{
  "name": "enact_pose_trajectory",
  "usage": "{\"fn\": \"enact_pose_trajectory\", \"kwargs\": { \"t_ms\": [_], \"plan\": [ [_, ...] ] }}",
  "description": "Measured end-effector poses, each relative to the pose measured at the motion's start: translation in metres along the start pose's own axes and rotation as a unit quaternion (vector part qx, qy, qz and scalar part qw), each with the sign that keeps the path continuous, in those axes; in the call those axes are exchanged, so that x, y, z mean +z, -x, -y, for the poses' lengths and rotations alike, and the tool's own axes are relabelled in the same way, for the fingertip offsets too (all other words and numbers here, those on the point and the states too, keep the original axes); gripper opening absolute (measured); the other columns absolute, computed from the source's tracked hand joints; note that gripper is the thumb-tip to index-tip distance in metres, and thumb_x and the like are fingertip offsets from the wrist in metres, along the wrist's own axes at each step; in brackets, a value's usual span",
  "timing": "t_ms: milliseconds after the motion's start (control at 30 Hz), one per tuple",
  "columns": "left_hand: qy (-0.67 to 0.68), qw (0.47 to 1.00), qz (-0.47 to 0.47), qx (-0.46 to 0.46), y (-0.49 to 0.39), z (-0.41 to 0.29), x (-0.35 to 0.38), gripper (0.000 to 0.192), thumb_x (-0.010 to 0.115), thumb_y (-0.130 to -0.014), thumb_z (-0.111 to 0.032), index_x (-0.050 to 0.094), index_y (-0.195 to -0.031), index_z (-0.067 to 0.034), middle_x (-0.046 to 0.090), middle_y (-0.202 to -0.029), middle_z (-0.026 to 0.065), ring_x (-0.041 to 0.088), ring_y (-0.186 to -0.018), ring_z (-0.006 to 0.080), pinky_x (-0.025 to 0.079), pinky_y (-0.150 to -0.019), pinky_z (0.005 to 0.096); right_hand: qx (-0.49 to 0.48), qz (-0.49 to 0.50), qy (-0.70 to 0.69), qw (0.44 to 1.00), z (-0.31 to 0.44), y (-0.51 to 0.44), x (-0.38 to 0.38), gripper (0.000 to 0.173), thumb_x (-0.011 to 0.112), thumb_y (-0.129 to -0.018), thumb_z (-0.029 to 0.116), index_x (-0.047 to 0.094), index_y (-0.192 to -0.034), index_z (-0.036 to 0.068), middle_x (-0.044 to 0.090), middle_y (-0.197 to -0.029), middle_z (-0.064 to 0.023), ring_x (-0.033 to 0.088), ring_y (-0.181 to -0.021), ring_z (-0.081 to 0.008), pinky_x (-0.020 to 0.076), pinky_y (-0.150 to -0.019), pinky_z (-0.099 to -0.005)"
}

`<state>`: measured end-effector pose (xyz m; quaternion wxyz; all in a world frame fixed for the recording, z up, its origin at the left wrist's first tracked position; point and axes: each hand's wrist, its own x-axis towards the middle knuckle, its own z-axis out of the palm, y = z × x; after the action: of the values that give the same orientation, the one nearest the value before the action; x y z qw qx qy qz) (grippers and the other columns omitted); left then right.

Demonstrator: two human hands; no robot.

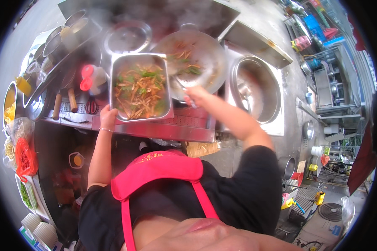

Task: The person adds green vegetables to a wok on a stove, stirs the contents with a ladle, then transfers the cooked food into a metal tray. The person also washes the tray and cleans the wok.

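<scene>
My left hand grips the near left corner of a rectangular steel pan. Brown strips with green leaves and orange pieces, a cooked dish, fill the pan. Right of it, my right hand is closed around the handle of a metal utensil, whose head reaches into a large wok. Some of the same food lies in the wok, mostly on its left side. Steam blurs the far part of the wok, and the utensil's head is hard to make out.
A deep round steel pot stands right of the wok. Behind the pan sits a round metal lid or basin. Squeeze bottles with red caps, wooden handles and red-handled scissors are at the left. Bagged food lies farther left.
</scene>
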<state>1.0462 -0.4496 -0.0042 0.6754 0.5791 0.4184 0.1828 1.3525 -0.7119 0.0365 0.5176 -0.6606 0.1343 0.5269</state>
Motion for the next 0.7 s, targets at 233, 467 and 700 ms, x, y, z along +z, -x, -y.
{"fn": "enact_pose_trajectory", "kwargs": {
  "t_ms": [233, 467, 700],
  "plan": [
    [0.006, 1.000, 0.020, -0.004, -0.004, 0.000, -0.004, 0.026, 0.051, -0.069, 0.007, 0.064, -0.091, 0.001, 0.057, -0.075, -0.0035, 0.048, -0.063, 0.0063, 0.036, -0.056, 0.0197, -0.224, -0.084, -0.178, 0.954, 0.006, -0.060, 0.036, 0.010, 0.050, -0.098, 0.015, 0.057, -0.099, 0.008, 0.049, -0.064, -0.0038, 0.045, -0.047, -0.0120, 0.0384, -0.039, -0.0285],
    [-0.006, 1.000, 0.011, 0.001, -0.005, -0.001, -0.004, 0.022, 0.053, -0.070, 0.004, 0.065, -0.088, 0.001, 0.054, -0.072, -0.0047, 0.044, -0.062, 0.0050, 0.033, -0.054, 0.0212, -0.343, -0.194, 0.013, 0.919, -0.006, -0.045, -0.010, 0.028, 0.054, -0.095, 0.011, 0.059, -0.122, 0.013, 0.049, -0.061, -0.0002, 0.047, -0.047, -0.0105, 0.0365, -0.040, -0.0265],
    [-0.022, 0.999, 0.008, 0.027, -0.005, -0.007, -0.003, 0.020, 0.054, -0.071, 0.002, 0.066, -0.087, 0.000, 0.053, -0.070, -0.0054, 0.042, -0.060, 0.0045, 0.032, -0.053, 0.0225, -0.472, -0.247, 0.321, 0.783, -0.029, 0.082, -0.034, 0.038, 0.058, -0.091, 0.019, 0.061, -0.128, 0.012, 0.065, -0.075, -0.0154, 0.063, -0.066, -0.0254, 0.0500, -0.065, -0.0375]
  ]
}}
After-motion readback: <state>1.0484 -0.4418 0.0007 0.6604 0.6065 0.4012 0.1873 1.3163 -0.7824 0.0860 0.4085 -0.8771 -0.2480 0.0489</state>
